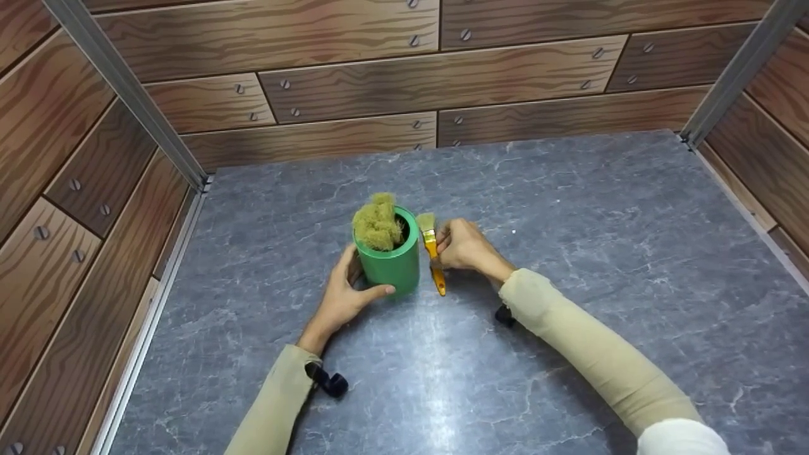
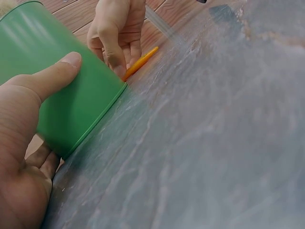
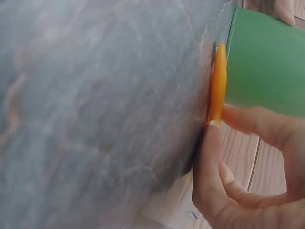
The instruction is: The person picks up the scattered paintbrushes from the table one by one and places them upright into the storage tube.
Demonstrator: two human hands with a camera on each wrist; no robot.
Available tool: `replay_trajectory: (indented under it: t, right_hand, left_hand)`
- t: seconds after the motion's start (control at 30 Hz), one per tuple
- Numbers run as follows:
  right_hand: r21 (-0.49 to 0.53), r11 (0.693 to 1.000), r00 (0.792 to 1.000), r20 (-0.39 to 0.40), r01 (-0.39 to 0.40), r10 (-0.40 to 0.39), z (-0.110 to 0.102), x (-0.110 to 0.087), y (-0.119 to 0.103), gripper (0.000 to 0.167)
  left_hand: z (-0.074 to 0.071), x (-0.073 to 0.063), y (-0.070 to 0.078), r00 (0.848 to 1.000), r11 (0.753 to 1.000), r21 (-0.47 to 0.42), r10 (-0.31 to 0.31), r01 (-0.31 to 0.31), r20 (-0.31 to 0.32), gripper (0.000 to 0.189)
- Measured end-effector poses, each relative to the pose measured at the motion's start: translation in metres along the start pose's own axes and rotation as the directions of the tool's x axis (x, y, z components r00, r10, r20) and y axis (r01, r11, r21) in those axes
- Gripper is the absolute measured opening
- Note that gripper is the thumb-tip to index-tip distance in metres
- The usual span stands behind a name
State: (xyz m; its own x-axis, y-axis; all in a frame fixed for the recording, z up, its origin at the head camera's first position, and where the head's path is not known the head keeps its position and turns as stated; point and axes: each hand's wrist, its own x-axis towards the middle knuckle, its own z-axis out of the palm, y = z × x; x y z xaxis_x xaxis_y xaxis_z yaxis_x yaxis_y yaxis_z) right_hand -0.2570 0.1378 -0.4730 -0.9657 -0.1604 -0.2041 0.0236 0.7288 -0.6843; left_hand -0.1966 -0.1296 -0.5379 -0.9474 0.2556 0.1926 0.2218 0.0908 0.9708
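A green cylindrical pot stands on the grey marbled tabletop with fuzzy yellow-green tufts sticking out of its dark opening. My left hand grips the pot low down from its left side. In the left wrist view its thumb presses the front of the pot, while the other fingers reach behind. Just right of the pot lies a paintbrush with pale bristles, a metal band and an orange handle. My right hand pinches the orange handle between thumb and forefinger, down at the table surface.
Walls printed with wooden planks enclose the table at the back and both sides. Grey metal posts mark the back corners. The marbled tabletop stretches out around the hands. Small black devices sit at the wrists.
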Motion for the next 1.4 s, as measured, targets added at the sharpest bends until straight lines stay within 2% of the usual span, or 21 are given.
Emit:
replay_trajectory:
  t: [0.13, 0.37, 0.47, 0.67, 0.8, 0.9, 1.07, 1.23, 1.4]
  right_hand:
    - [0.011, 1.0, 1.0, -0.007, 0.014, -0.014, 0.001, 0.001, 0.004, 0.028]
    - [0.102, 0.993, 0.997, 0.034, -0.067, 0.063, -0.001, 0.001, 0.006, 0.029]
    - [0.116, 0.99, 0.996, 0.045, -0.077, 0.072, -0.002, 0.001, 0.007, 0.028]
    - [0.174, 0.983, 0.997, 0.064, -0.053, 0.043, -0.004, 0.003, 0.013, 0.023]
    - [0.241, 0.969, 0.996, 0.091, -0.046, 0.024, -0.006, 0.004, 0.018, 0.02]
    - [0.356, 0.933, 0.991, 0.136, -0.057, 0.009, -0.007, 0.006, 0.023, 0.02]
    - [0.552, 0.828, 0.986, 0.167, -0.095, 0.001, -0.012, 0.012, 0.032, 0.032]
    - [0.627, 0.778, 0.994, 0.105, -0.044, -0.028, -0.024, 0.013, 0.032, 0.041]
    - [0.662, 0.746, 0.996, -0.004, 0.071, -0.091, -0.041, 0.009, 0.02, 0.035]
  left_hand:
    - [0.0, 0.0, -0.001, 1.0, 1.0, 0.002, -0.001, 0.001, -0.008, 0.106]
    - [0.0, 0.001, 0.0, 1.0, 1.0, -0.004, -0.001, 0.001, -0.007, 0.107]
    - [-0.001, 0.0, 0.0, 1.0, 1.0, 0.004, 0.003, -0.003, -0.004, 0.107]
    - [-0.001, 0.0, -0.001, 1.0, 1.0, -0.004, 0.022, -0.022, -0.007, 0.108]
    - [-0.001, 0.0, -0.001, 1.0, 1.0, -0.004, 0.008, -0.008, -0.004, 0.109]
    - [0.0, 0.0, -0.001, 1.0, 1.0, 0.003, -0.012, 0.012, -0.008, 0.109]
    - [0.003, 0.0, -0.003, 1.0, 1.0, -0.015, -0.02, 0.02, 0.006, 0.107]
    - [0.003, -0.001, -0.003, 1.0, 0.999, -0.026, -0.022, 0.022, 0.001, 0.107]
    - [0.0, 0.0, -0.002, 1.0, 1.0, -0.013, -0.009, 0.009, -0.014, 0.107]
